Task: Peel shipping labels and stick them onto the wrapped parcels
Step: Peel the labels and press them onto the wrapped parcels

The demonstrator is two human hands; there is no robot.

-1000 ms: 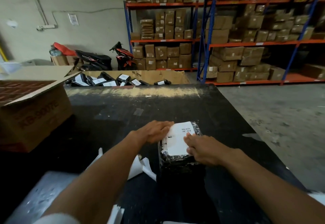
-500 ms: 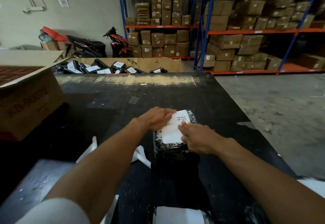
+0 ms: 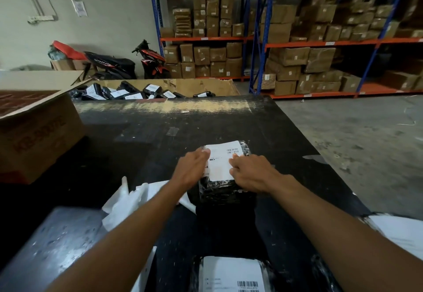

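A black wrapped parcel lies on the black table in front of me, with a white shipping label on its top face. My left hand lies palm down over the parcel's left edge and holds it, fingertips at the label's far left corner. The bent fingers of my right hand press down on the label's right edge. A second black parcel with a barcoded label lies at the near edge, partly cut off.
Crumpled white backing sheets lie left of my forearm. An open cardboard box stands at the table's left. Beyond the far edge a cardboard bin holds several labelled black parcels. Shelving with brown cartons lines the back; bare floor is on the right.
My right fingers have slid along the label's right edge and my left hand has shifted along the left edge. The camera has tilted down, showing the near parcel.
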